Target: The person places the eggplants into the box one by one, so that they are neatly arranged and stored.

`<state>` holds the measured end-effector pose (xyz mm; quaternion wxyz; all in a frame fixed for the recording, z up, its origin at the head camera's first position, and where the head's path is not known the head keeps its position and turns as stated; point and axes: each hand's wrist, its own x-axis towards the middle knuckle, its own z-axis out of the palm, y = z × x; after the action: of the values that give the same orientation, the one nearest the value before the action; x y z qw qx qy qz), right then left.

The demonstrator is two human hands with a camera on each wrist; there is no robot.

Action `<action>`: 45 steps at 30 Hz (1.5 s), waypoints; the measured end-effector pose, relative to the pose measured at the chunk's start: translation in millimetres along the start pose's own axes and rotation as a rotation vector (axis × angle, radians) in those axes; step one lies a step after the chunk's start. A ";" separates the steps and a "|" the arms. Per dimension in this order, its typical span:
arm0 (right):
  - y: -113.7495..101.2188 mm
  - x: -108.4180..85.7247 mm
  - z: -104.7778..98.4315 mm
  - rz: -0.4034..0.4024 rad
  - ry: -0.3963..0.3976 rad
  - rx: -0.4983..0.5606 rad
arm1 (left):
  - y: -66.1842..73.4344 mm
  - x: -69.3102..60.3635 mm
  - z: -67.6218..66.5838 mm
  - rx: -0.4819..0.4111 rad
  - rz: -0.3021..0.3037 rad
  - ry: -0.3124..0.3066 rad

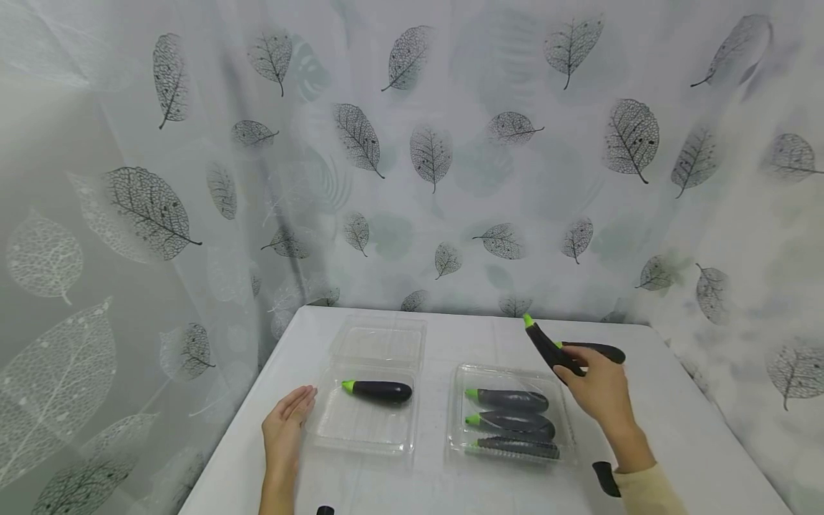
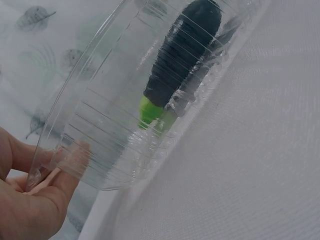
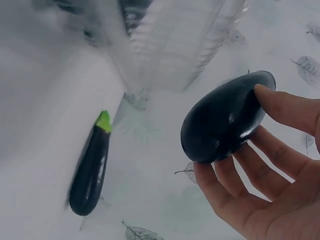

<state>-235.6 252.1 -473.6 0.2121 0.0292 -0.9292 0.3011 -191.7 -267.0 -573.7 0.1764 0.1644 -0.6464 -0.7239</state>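
Observation:
My right hand [image 1: 599,383] grips a dark eggplant [image 3: 227,120] with a green stem end, raised over the table beyond the right container. Thumb and fingers lie on opposite sides of it in the right wrist view. Another eggplant [image 3: 92,170] lies on the table close by. At the left side of an open clear plastic container [image 1: 360,440], my left hand [image 1: 286,422] pinches the rim, as the left wrist view shows. Inside that container lies one eggplant [image 1: 383,391], its green end toward my left hand; the left wrist view shows it through the ribbed wall.
A second clear container [image 1: 457,429] at the right holds three eggplants [image 1: 515,422], seen through clear plastic. The left container's lid [image 1: 380,340] lies folded back. A white cloth covers the table [image 1: 431,486]. Leaf-patterned curtains [image 1: 463,164] stand behind and at both sides.

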 end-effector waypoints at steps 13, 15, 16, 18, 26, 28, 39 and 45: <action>-25.2 -2.6 7.1 -0.026 -0.037 0.070 | -1.9 2.0 0.6 0.009 -0.005 0.001; -29.0 -3.1 8.4 -0.018 -0.051 0.077 | -1.8 2.0 0.7 0.011 -0.002 -0.002; -31.1 -3.4 9.0 -0.014 -0.056 0.080 | -1.5 2.0 0.8 0.010 -0.001 -0.002; -35.1 -3.6 10.5 -0.011 -0.067 0.088 | -0.8 1.8 1.0 0.011 -0.001 0.000; -49.7 -4.7 17.2 -0.023 -0.094 0.126 | -0.3 1.5 0.9 0.012 -0.013 0.001; -52.7 -4.9 19.6 -0.025 -0.097 0.136 | -0.6 1.7 0.8 0.008 -0.017 0.000; -70.5 -6.8 34.9 -0.023 -0.123 0.182 | 2.1 0.2 2.7 0.018 -0.022 0.010; -81.7 -7.2 42.7 -0.039 -0.123 0.212 | 2.0 -0.1 3.0 0.017 -0.018 0.015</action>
<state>-230.3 160.4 -462.9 0.1561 0.0882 -0.9026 0.3913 -192.9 -264.5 -571.4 0.1733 0.1772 -0.6495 -0.7188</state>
